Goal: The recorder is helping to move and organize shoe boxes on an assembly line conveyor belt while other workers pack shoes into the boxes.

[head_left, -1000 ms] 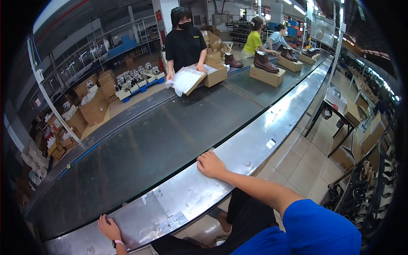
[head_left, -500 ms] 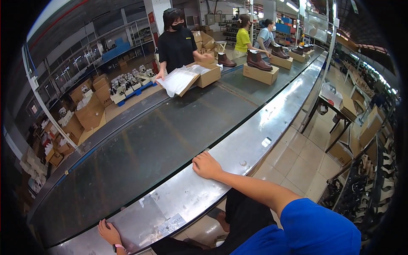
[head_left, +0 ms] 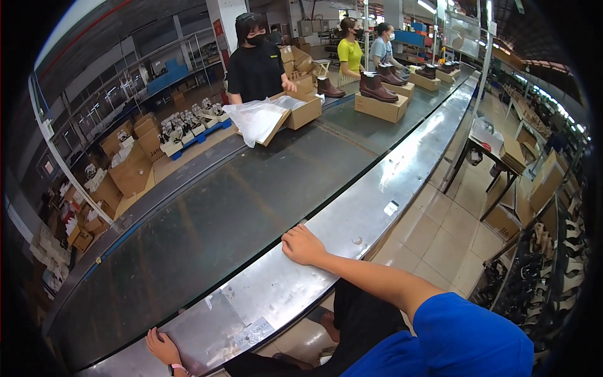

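Item 1: metal ledge (head_left: pixel 282 276), near side of conveyor, running lower L to upper R; worn, w/ white sticker (head_left: pixel 391 208) toward outer edge & pale label (head_left: pixel 254 334) betw. the hands.

Item 2: L hand (head_left: pixel 163 347), on ledge nr. its inner edge, lower L; fingers somewhat apart, nothing seen in it. Pink-strapped wristband (head_left: pixel 178 367) on wrist.

Item 3: R hand (head_left: pixel 302 244), palm down on ledge, well apart from L; fingers bent at inner edge, close together. Whether clamped on edge: cannot tell, undersides hidden.

Item 4: dark belt (head_left: pixel 220 220), just beyond both hands.

Item 5: open carton (head_left: pixel 305 115), far side of belt, white paper (head_left: pixel 254 120) spread at its L; co-worker in blk tee (head_left: pixel 254 72) stood behind.

Item 6: brown boot (head_left: pixel 377 88) atop closed carton (head_left: pixel 380 109), R of item 5; add'l boot (head_left: pixel 329 88) betw. the two, farther back.

Item 7: two more co-workers, yellow-green top (head_left: pixel 350 55) & lt. blue top (head_left: pixel 380 50), farther up line.
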`<state>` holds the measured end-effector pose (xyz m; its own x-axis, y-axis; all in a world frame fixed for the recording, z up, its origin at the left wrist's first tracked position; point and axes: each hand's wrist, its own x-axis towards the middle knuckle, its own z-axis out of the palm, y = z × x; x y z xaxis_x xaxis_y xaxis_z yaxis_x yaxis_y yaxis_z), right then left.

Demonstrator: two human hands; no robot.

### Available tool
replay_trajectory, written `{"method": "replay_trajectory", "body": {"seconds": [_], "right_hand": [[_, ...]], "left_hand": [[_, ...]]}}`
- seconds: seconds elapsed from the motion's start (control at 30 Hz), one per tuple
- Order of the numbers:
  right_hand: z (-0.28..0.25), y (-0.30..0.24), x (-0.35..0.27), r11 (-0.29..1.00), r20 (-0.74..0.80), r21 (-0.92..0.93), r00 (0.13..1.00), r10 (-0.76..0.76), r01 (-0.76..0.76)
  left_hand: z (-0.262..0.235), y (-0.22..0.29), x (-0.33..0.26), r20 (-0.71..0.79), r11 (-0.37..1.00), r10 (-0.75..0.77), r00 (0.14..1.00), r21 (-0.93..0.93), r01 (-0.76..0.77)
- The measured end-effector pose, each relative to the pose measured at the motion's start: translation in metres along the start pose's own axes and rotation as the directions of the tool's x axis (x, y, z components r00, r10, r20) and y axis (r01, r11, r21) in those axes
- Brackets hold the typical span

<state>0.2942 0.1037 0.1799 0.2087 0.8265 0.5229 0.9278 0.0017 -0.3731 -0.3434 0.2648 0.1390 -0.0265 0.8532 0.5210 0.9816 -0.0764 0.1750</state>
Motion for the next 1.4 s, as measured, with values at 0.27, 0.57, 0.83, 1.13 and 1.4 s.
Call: {"method": "replay_trajectory", "body": {"seconds": [0.27,0.57,0.83,1.13,1.4], "right_hand": [[-0.002,0.003,-0.001,1.000,0.013,-0.017,1.000,0.011,-0.011],[0.000,0.006,-0.003,0.999,0.015,-0.029,1.000,0.018,-0.017],[-0.001,-0.001,-0.001,1.000,0.019,-0.011,1.000,0.016,-0.016],[0.001,-0.001,0.002,1.000,0.001,-0.002,1.000,0.000,0.000],[-0.001,0.000,0.000,1.000,0.016,-0.016,1.000,0.013,-0.013]], "left_hand": [[0.002,0.002,0.003,0.015,1.000,0.001,1.000,-0.003,-0.001],[0.001,0.004,0.004,0.021,1.000,0.025,0.999,-0.017,-0.024],[-0.006,-0.003,0.003,0.034,1.000,0.007,0.999,-0.001,-0.007],[0.004,-0.011,0.002,-0.009,1.000,0.007,1.000,0.008,-0.007],[0.006,-0.009,0.001,0.013,1.000,0.001,1.000,0.005,-0.001]]}}
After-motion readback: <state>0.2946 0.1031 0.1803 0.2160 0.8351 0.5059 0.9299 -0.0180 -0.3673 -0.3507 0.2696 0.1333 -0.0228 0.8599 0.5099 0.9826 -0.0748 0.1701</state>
